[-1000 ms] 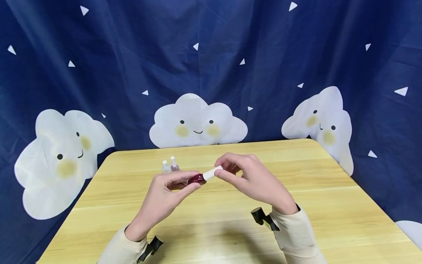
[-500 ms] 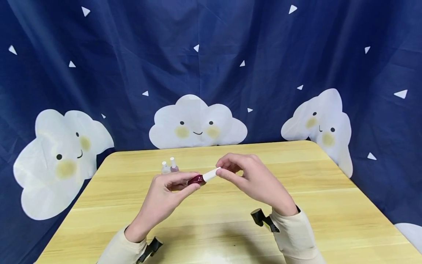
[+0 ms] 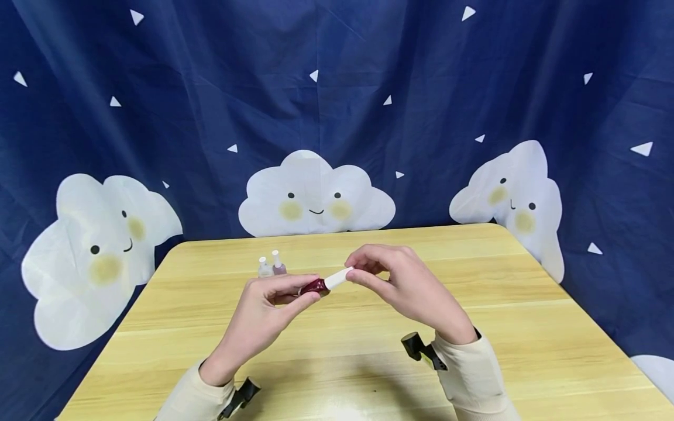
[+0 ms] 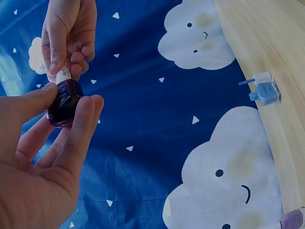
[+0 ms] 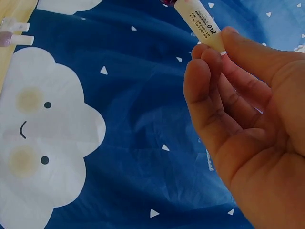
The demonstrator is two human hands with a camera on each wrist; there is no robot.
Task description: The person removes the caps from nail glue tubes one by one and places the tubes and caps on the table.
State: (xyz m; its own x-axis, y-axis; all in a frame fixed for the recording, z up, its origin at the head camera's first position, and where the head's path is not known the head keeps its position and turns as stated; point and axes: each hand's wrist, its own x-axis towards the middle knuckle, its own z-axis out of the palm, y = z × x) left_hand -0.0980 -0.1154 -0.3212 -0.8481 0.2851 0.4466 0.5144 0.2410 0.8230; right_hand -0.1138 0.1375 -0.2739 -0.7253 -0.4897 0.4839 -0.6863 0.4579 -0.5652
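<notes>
A dark red nail polish bottle (image 3: pixel 314 286) is held above the table, tilted sideways, between the thumb and fingers of my left hand (image 3: pixel 265 307). Its long white cap (image 3: pixel 338 278) points up and to the right, still meeting the bottle's neck. My right hand (image 3: pixel 408 286) pinches the cap's far end with thumb and fingertips. Small printed text with "012" shows on the cap (image 5: pixel 200 23) in the right wrist view. In the left wrist view, fingers surround the dark bottle (image 4: pixel 66 102), and the other hand (image 4: pixel 70 33) reaches to its cap.
Two nail polish bottles with white caps, one clear (image 3: pixel 265 269) and one lilac (image 3: pixel 279 268), stand on the wooden table (image 3: pixel 337 345) behind my left hand. The left wrist view also shows a light-blue bottle (image 4: pixel 268 93). A blue cloud-patterned curtain (image 3: pixel 337 117) hangs behind.
</notes>
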